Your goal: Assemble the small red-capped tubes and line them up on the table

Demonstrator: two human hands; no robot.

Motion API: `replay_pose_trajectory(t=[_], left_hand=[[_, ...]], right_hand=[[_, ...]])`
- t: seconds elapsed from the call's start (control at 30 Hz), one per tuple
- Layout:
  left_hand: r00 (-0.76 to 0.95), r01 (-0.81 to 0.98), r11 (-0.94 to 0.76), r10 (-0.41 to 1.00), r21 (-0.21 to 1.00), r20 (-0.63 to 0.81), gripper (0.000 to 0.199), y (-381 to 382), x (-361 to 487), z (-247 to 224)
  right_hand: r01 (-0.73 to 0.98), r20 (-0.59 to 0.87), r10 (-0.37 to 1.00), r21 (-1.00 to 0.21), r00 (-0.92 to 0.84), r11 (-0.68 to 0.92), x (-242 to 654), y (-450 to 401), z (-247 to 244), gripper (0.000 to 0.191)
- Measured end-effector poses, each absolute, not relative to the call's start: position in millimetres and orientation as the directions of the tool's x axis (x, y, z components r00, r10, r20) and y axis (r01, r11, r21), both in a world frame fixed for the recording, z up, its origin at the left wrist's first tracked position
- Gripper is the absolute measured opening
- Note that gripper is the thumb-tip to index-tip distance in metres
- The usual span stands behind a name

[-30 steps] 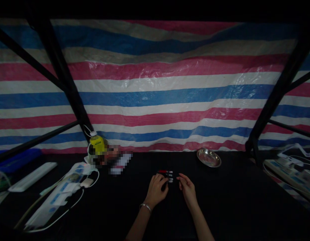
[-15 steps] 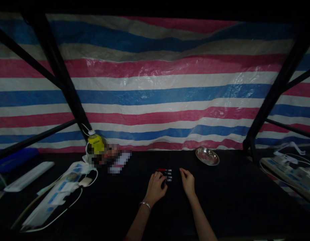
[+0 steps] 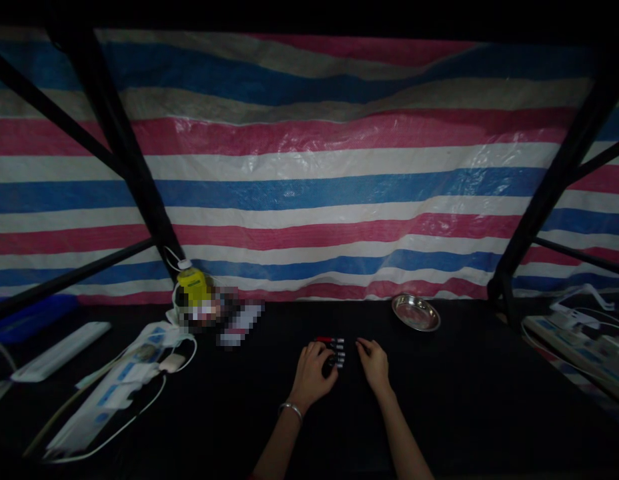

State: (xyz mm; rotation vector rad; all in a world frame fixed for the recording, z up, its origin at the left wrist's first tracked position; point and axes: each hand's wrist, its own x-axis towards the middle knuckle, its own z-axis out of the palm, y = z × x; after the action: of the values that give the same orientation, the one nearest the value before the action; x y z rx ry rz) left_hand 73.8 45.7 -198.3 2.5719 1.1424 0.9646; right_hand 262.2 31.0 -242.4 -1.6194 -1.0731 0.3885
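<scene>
A short row of small battery-like cylinders [image 3: 338,355] lies on the dark table. They are dark with silvery ends, and the farthest is a red cylinder [image 3: 324,340]. My left hand [image 3: 312,373], with a bracelet on its wrist, is curled over the row's left side. Its fingers sit at the far side and its thumb near the closest cylinder, covering part of the row. Just right of the row, my right hand [image 3: 374,365] is closed in a pinch, apart from the cylinders. Whatever its fingertips hold, if anything, is too small to make out.
Behind my right hand stands a round metal dish [image 3: 415,313]. To the left are a yellow bottle [image 3: 194,287], a blurred-out item [image 3: 239,325] and a power strip [image 3: 109,393] with cables. Another power strip [image 3: 569,340] lies far right. Striped sheeting [image 3: 339,193] closes the back.
One more silvery end shows at the near side of the row, beside my left thumb. My right fingertips have shifted slightly left and down. The view has moved a little.
</scene>
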Motion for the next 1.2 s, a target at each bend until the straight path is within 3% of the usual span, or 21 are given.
replay_pose_trajectory(t=[0.17, 0.4, 0.63, 0.77, 0.9, 1.2], left_hand=[[0.422, 0.643, -0.649, 0.744, 0.407, 0.519, 0.020, 49.1, 73.1, -201.9], [0.315, 0.645, -0.601, 0.771, 0.472, 0.553, 0.023, 51.7, 70.7, -204.6], [-0.020, 0.470, -0.425, 0.871, 0.773, 0.491, 0.030, 70.5, 61.0, -218.6], [-0.275, 0.203, -0.225, 0.921, 0.953, 0.276, 0.036, 85.5, 53.1, -233.1], [-0.287, 0.105, -0.211, 0.929, 0.972, 0.233, 0.037, 89.6, 52.2, -238.9], [-0.295, 0.110, -0.209, 0.927, 0.972, 0.233, 0.037, 88.2, 53.1, -237.9]], right_hand=[[0.376, 0.314, 0.765, -0.921, 0.562, 0.102, 268.0, 27.4, -241.3, 0.035], [0.507, 0.385, 0.694, -0.862, 0.608, 0.034, 277.1, 33.4, -257.7, 0.040], [0.599, 0.456, 0.662, -0.801, 0.595, 0.013, 279.7, 37.7, -269.2, 0.038], [0.630, 0.468, 0.677, -0.776, 0.567, 0.008, 280.0, 36.3, -269.7, 0.039], [0.648, 0.458, 0.704, -0.761, 0.543, -0.004, 279.6, 34.6, -267.9, 0.039], [0.655, 0.450, 0.719, -0.755, 0.529, -0.009, 276.9, 32.6, -263.1, 0.037]])
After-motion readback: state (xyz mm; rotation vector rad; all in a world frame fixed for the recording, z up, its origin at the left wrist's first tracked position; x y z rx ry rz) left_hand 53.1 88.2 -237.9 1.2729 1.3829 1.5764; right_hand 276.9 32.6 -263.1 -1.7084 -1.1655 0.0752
